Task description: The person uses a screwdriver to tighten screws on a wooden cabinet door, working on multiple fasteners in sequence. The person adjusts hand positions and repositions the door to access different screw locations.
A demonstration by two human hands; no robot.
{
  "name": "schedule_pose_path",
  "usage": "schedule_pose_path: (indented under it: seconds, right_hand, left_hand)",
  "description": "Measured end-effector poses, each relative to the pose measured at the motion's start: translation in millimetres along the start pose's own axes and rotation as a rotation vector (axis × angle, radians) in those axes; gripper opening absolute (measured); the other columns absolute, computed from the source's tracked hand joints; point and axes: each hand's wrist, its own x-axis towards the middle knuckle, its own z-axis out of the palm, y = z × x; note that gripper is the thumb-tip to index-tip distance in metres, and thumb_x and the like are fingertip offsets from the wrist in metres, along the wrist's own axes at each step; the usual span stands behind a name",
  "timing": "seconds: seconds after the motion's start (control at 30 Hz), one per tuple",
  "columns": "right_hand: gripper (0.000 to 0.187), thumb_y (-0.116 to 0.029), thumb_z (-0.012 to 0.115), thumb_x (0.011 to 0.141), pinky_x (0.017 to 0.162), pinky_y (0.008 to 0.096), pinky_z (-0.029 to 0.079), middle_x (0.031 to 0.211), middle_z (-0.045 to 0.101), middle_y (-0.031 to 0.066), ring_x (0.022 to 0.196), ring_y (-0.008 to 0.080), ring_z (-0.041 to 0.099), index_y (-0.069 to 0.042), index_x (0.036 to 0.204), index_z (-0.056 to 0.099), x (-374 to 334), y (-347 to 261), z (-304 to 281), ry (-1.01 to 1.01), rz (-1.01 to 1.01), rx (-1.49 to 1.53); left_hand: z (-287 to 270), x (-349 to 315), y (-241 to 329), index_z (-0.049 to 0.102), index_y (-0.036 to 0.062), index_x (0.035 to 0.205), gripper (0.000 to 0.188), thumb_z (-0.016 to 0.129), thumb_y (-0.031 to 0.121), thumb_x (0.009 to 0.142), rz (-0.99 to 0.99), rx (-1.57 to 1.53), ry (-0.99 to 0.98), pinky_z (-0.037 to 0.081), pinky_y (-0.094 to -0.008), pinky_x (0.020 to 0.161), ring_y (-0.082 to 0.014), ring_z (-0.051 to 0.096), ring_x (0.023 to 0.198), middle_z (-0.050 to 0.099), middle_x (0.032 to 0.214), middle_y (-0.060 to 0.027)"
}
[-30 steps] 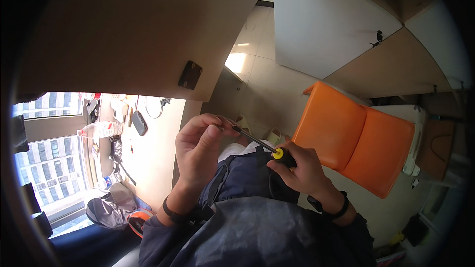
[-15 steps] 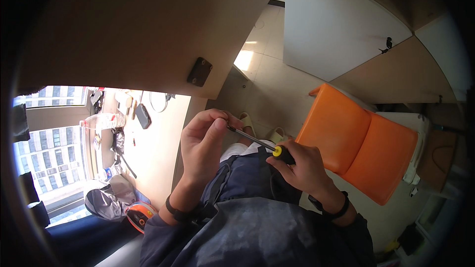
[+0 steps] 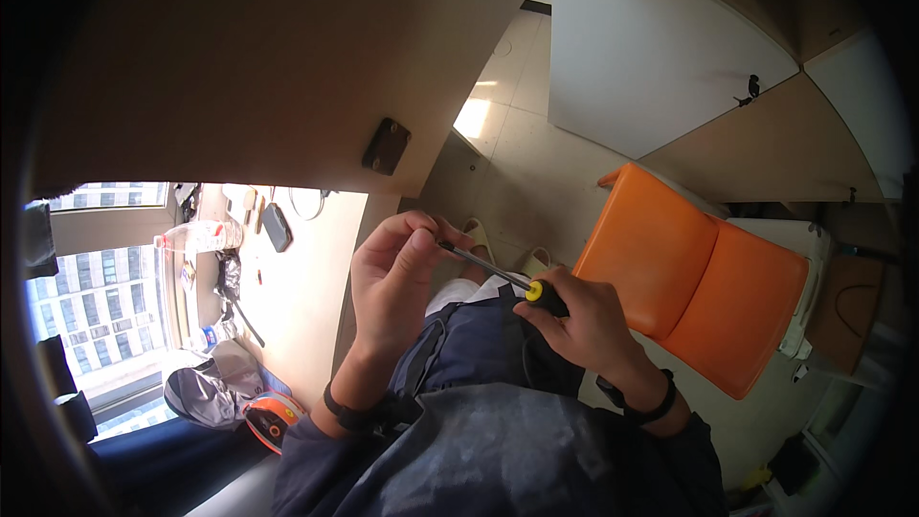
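My right hand (image 3: 586,318) is closed around the black and yellow handle of a screwdriver (image 3: 498,275). Its thin metal shaft points up and left toward my left hand (image 3: 394,268). There the thumb and fingers pinch together at the screwdriver's tip; whatever small thing they hold is hidden by the fingertips. Beyond my hands, a black rectangular plate (image 3: 387,146) with screw heads is fixed to a large wooden panel (image 3: 239,67), close to its lower right corner. Neither hand touches the panel.
An orange chair (image 3: 689,268) stands close on my right. A sunlit desk (image 3: 306,268) at left bears a plastic bottle (image 3: 199,236), a black phone-like object (image 3: 277,227) and a grey cap (image 3: 215,383). A white panel (image 3: 661,48) stands beyond the chair.
The wooden panel's lower edge and its black plate sit slightly lower in the picture. Both hands and the screwdriver keep nearly the same pose.
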Motion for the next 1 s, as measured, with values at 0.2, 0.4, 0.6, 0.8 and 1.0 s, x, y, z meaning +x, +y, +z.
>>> schedule_pose_path:
  seconds: [0.2, 0.4, 0.6, 0.8, 1.0]
  right_hand:
    - [0.033, -0.035, 0.066, 0.083, 0.046, 0.0303, 0.044, 0.066, 0.061, 0.0065, 0.053, 0.0215, 0.06, -0.005, 0.091, 0.056, 4.3, -4.9, 3.1, -0.022, 0.033, -0.004]
    - [0.033, -0.035, 0.064, 0.084, 0.046, 0.0306, 0.044, 0.064, 0.06, 0.0078, 0.052, 0.0235, 0.06, -0.004, 0.091, 0.055, 15.5, -11.9, 0.4, 0.01, 0.02, -0.066]
    - [0.033, -0.034, 0.065, 0.084, 0.045, 0.0306, 0.042, 0.058, 0.055, 0.0075, 0.048, 0.0237, 0.057, -0.003, 0.088, 0.053, 34.0, -20.7, -21.6, -0.052, 0.032, -0.278]
    - [0.034, -0.036, 0.06, 0.087, 0.042, 0.031, 0.042, 0.062, 0.057, 0.0058, 0.049, 0.021, 0.058, -0.004, 0.083, 0.051, 42.4, -30.7, -29.5, -0.066, -0.031, -0.347]
    - [0.034, -0.037, 0.058, 0.087, 0.044, 0.0313, 0.044, 0.064, 0.058, 0.006, 0.051, 0.0214, 0.06, -0.004, 0.084, 0.051, 44.3, -32.0, -30.3, -0.077, -0.021, -0.377]
  left_hand:
    - [1.3, 0.7, -4.6, 0.052, 0.0012, 0.103, 0.015, 0.048, 0.013, 0.095, 0.044, -0.039, 0.025, 0.046, -0.0366, 0.088, -0.0238, 0.059, 0.093, 0.059, 0.095, -0.0122]
    - [9.1, 8.2, 0.1, 0.052, 0.0032, 0.107, 0.018, 0.046, 0.016, 0.096, -0.002, -0.143, 0.069, 0.045, -0.034, 0.09, -0.0211, 0.059, 0.098, 0.06, 0.098, -0.0106]
    - [8.1, 18.3, -7.4, 0.048, 0.0012, 0.11, 0.024, 0.044, 0.021, 0.098, -0.099, -0.343, 0.12, 0.044, -0.0332, 0.092, -0.0233, 0.057, 0.104, 0.059, 0.105, -0.0126]
    - [9.6, 17.5, -9.5, 0.048, 0.0008, 0.113, 0.026, 0.042, 0.021, 0.098, -0.104, -0.429, 0.09, 0.043, -0.0345, 0.095, -0.0244, 0.055, 0.106, 0.058, 0.106, -0.0128]
    - [6.0, 19.1, -10.1, 0.047, 0.0019, 0.113, 0.026, 0.042, 0.022, 0.098, -0.114, -0.422, 0.094, 0.043, -0.0344, 0.095, -0.0241, 0.055, 0.106, 0.058, 0.106, -0.0124]
